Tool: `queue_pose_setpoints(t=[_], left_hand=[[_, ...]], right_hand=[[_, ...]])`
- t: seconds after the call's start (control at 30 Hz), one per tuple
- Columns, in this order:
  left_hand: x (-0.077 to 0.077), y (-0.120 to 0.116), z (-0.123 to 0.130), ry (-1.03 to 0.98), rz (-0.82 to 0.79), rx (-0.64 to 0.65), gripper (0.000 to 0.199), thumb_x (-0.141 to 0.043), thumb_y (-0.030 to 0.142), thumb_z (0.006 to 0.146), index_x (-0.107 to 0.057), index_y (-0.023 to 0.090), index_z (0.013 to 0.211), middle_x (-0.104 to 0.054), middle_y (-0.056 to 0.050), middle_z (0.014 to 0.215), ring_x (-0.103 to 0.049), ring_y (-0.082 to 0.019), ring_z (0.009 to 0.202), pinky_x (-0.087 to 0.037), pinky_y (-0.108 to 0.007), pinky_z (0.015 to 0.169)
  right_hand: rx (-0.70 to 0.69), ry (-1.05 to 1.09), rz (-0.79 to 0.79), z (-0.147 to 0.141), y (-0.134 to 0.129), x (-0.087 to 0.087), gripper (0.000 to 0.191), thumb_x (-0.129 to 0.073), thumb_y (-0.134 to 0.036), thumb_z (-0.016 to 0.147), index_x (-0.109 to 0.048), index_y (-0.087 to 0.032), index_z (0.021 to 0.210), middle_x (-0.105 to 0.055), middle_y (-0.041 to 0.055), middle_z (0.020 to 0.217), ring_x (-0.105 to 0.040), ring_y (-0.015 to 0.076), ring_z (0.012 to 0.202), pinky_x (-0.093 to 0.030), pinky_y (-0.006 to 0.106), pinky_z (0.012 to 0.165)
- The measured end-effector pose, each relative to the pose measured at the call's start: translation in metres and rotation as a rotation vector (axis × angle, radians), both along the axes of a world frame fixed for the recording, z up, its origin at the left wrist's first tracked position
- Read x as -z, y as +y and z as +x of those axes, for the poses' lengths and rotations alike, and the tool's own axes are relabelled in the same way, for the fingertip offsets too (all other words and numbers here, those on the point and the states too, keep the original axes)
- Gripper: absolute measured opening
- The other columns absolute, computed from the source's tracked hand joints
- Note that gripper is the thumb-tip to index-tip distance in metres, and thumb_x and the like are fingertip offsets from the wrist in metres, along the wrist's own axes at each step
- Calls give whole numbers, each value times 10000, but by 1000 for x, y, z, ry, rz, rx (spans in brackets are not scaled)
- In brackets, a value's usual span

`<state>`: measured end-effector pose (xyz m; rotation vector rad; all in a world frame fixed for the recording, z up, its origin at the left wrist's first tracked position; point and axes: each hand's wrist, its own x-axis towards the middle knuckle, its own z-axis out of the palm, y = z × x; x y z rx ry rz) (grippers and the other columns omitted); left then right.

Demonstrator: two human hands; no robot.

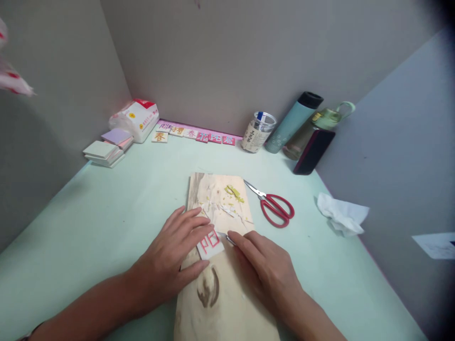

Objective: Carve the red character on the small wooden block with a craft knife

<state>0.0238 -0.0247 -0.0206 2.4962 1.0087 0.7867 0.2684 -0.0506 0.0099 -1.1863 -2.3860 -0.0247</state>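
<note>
Grey walls [185, 57] enclose a pale green table [142, 208] bearing a wooden board [231, 293], and well beyond the board stand a row of lettered tiles [202, 136] and a clear jar [256, 137]. On the board's middle lies a white tile [213, 250] with red markings, held between the thumb and fingers of the left hand [174, 251], while the right hand [270, 265], over the board's right side, pinches a slim metal tool [230, 240] just beside the tile. Greenish-yellow scraps [233, 192] dot the board's far end, red-handled scissors [263, 196] lie just right of it, and a crumpled tissue [341, 215] rests farther right.
</note>
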Motion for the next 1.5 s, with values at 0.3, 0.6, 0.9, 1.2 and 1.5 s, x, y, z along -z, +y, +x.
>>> queue_pose_setpoints(t=[0.3, 0.6, 0.9, 1.2, 1.5], left_hand=[[-1, 3, -2, -19, -25, 74, 377, -505, 139, 971, -556, 300, 1308, -553, -66, 1389, -412, -253, 1388, -234, -567, 1193], [2, 1, 1, -21, -55, -33, 536, -629, 273, 921, -390, 224, 1398, -580, -91, 1355, -423, -279, 1379, -229, -546, 1214], [-4, -1, 5, -29, -34, -31, 517, -475, 81, 862, -421, 195, 1364, -591, -83, 1317, -428, -247, 1370, -241, -507, 1218], [-3, 0, 3, -16, -47, -19, 523, -471, 87, 872, -402, 202, 1377, -581, -84, 1332, -415, -242, 1380, -230, -521, 1223], [-3, 0, 3, -15, -47, -15, 538, -485, 94, 860, -404, 208, 1379, -593, -90, 1336, -453, -267, 1360, -271, -547, 1206]], right_hand=[[-18, -8, 18, -1, -1, -3, 277, -406, -105, 1017, -552, -122, 1252, -608, 53, 780, -541, 154, 626, -432, 248, 552], [-38, -41, -22, 2, -2, -1, 309, -363, -125, 1038, -525, -134, 1301, -613, 51, 792, -542, 160, 641, -430, 257, 564], [-26, -33, -33, 2, -1, 3, 315, -392, -106, 1022, -543, -145, 1296, -612, 54, 819, -538, 160, 661, -426, 263, 576], [-37, -34, -32, 2, 0, 1, 307, -389, -108, 1023, -533, -134, 1293, -605, 56, 812, -536, 161, 663, -434, 260, 575], [-32, -40, -35, 1, 0, -1, 296, -381, -116, 1024, -558, -132, 1262, -603, 50, 802, -537, 156, 652, -438, 255, 563]])
